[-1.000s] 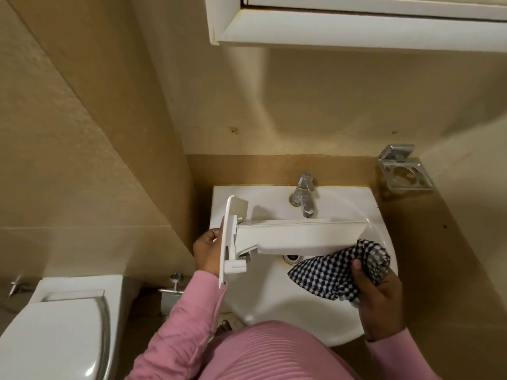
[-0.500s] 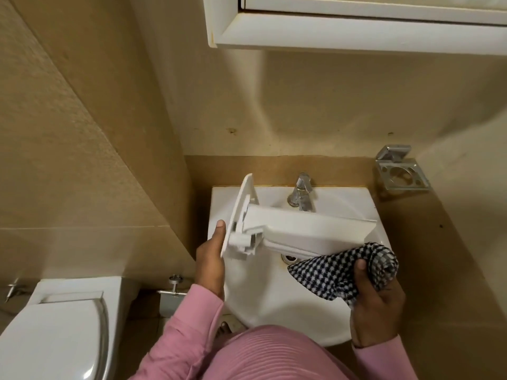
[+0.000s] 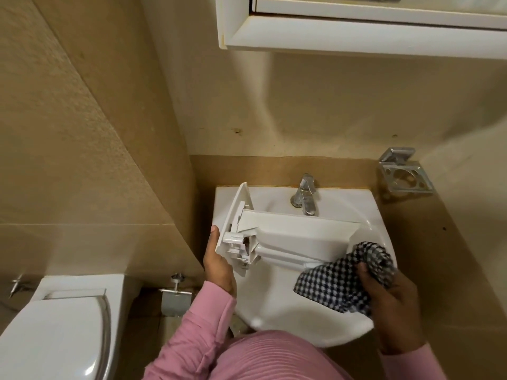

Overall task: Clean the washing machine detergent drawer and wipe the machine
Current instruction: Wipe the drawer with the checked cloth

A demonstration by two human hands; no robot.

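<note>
Right now my left grip (image 3: 219,267) is clamped on the front panel of the detergent drawer (image 3: 301,234). The thumb lies along the panel's outer edge; the fingers are hidden behind it. I hold the drawer in the air over the sink (image 3: 274,311), just in front of the tap (image 3: 304,198). Its long axis runs across the basin from left to right. The panel end is at my left and is tipped, and the open rear end points to my right.

My right grip (image 3: 389,300) is closed around a bunched checked cloth (image 3: 337,281), with the fingers curled into the fabric. It sits at the drawer's right end, below and a little nearer to me than the body. The cloth appears to touch the lower edge there, though I cannot be sure of contact.

So the drawer lies up and to the left of my right grip, and that hand is the one placed to wipe. I judge the next stroke should run leftward along the long axis, towards the panel. My left grip must brace against that push, or the drawer could twist in its hold.
</note>
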